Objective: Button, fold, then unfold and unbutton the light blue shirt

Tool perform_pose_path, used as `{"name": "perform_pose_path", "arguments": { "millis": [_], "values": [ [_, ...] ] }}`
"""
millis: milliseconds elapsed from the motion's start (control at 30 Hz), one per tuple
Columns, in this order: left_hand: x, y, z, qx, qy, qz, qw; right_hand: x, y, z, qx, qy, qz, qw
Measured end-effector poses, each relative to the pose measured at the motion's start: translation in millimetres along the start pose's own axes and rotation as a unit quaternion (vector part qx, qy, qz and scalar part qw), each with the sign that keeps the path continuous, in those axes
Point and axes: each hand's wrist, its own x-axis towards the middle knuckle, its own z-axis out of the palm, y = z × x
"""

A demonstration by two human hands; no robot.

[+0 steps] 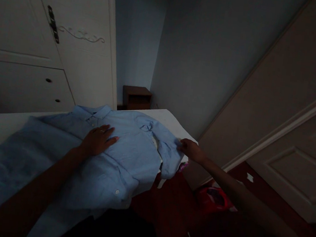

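A light blue button-up shirt point(139, 154) lies spread over a white-topped table point(161, 115), its collar toward the far side and its lower part hanging past the near edge. My left hand point(98, 140) rests flat on the shirt's chest below the collar, fingers stretched out. At the table's right end, my right hand point(190, 149) pinches the edge of the shirt's sleeve between thumb and fingers. The sleeve stretches out to the right and its cuff end droops over the table edge. A white button shows near the front hem.
A white wardrobe point(78, 64) with a dark handle stands at the far left. Behind the table sits a small brown cabinet point(137, 96) in the corner. On the red floor at right are a red item point(213, 199) and a white scrap point(250, 177) near a door point(297, 168).
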Motion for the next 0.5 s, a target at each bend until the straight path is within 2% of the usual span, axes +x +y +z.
{"name": "perform_pose_path", "arguments": {
  "millis": [133, 267, 400, 500],
  "values": [
    [0, 1, -0.7, 0.002, 0.006, -0.003, 1.0, -3, 0, -1, 0.016, -0.032, 0.016, 0.999],
    [-1, 3, -1.2, -0.011, 0.014, -0.004, 1.0, 2, 0, -13, 0.07, -0.013, -0.016, 0.997],
    [-2, 3, 0.9, -0.01, 0.022, -0.011, 1.0, 14, -11, -47, 0.068, 0.038, -0.054, 0.995],
    [-2, 3, 1.4, 0.004, 0.012, -0.014, 1.0, 23, -28, -81, 0.044, 0.044, -0.077, 0.995]
  ]
}}
